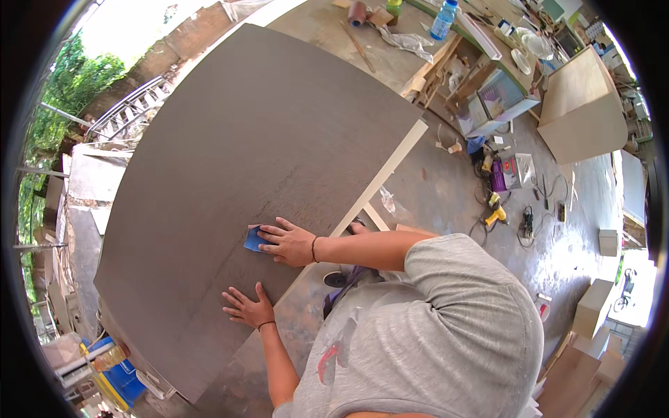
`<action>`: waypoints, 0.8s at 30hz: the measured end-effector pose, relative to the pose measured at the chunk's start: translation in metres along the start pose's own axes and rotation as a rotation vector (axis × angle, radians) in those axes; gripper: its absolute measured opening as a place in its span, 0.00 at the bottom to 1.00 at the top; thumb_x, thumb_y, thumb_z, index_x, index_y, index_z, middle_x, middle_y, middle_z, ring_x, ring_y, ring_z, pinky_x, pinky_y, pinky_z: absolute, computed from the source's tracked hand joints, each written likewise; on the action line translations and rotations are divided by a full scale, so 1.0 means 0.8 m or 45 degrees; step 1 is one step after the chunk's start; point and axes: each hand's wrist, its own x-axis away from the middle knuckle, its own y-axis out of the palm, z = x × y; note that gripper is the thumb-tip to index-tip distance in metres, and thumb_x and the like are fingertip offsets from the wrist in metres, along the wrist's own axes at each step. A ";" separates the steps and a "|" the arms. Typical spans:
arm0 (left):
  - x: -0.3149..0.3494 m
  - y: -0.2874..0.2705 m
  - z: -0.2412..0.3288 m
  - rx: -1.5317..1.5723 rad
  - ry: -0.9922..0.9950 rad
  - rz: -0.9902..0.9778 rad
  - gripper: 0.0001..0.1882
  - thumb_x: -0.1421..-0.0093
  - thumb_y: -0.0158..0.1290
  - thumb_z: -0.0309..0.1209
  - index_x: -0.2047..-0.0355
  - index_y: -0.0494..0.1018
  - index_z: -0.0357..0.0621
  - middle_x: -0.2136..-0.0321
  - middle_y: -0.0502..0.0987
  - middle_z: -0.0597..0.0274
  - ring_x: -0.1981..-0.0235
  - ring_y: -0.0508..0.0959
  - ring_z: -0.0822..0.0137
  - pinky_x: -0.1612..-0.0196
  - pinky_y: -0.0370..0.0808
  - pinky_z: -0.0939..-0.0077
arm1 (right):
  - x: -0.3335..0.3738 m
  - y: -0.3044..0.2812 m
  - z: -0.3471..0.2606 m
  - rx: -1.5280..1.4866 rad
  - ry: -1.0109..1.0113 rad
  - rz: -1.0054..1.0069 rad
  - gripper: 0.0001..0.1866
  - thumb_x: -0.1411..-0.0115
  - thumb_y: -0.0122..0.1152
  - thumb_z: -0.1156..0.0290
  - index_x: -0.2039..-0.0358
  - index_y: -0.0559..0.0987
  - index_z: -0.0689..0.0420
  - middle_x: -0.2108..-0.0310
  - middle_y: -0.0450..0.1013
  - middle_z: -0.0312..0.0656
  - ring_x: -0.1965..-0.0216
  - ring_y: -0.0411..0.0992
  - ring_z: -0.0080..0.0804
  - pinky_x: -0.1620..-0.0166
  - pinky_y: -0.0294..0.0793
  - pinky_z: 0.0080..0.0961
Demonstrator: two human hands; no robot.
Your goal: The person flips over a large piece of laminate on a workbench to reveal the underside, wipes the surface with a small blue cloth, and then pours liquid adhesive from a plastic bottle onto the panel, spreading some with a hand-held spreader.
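My right hand [289, 242] presses a folded piece of blue sandpaper [254, 239] against a large, dark grey-brown panel [230, 132]. Its fingers lie over one side of the sheet, and the thumb side is partly hidden. Closer to the panel's near edge, my left hand [249, 307] rests flat with spread fingers and holds nothing. Around both hands the surface looks streaked, with a darker, rougher line running diagonally past the sandpaper. A dark band circles each wrist.
A pale wooden strip [387, 174] runs along the panel's right edge. Beyond it, a yellow power drill [495, 211], cables and other tools lie on the floor. A cluttered workbench [327, 28] with a blue bottle [443, 19] stands behind. A pale wooden cabinet [584, 104] is at right.
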 end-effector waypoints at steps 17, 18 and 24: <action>0.023 0.016 -0.003 0.024 0.252 0.099 0.45 0.47 0.37 0.66 0.38 0.48 0.51 0.36 0.45 0.59 0.38 0.43 0.40 0.41 0.44 0.40 | 0.236 -0.295 0.362 0.686 0.909 0.316 0.14 0.47 0.49 0.66 0.60 0.76 0.52 0.56 0.72 0.43 0.50 0.65 0.43 0.50 0.64 0.35; 0.022 0.010 0.002 0.008 0.208 0.021 0.44 0.47 0.37 0.66 0.38 0.49 0.50 0.37 0.46 0.59 0.38 0.44 0.40 0.41 0.44 0.40 | 0.251 -0.333 0.399 0.747 1.712 -0.137 0.14 0.44 0.43 0.67 0.62 0.76 0.55 0.55 0.70 0.46 0.50 0.64 0.45 0.50 0.64 0.44; -0.025 -0.044 0.044 0.593 -0.163 -0.017 0.38 0.44 0.39 0.61 0.41 0.56 0.48 0.39 0.52 0.57 0.38 0.49 0.49 0.43 0.47 0.38 | 0.141 -0.301 0.323 0.607 0.605 0.528 0.21 0.40 0.43 0.67 0.46 0.65 0.54 0.44 0.62 0.42 0.42 0.56 0.43 0.43 0.55 0.45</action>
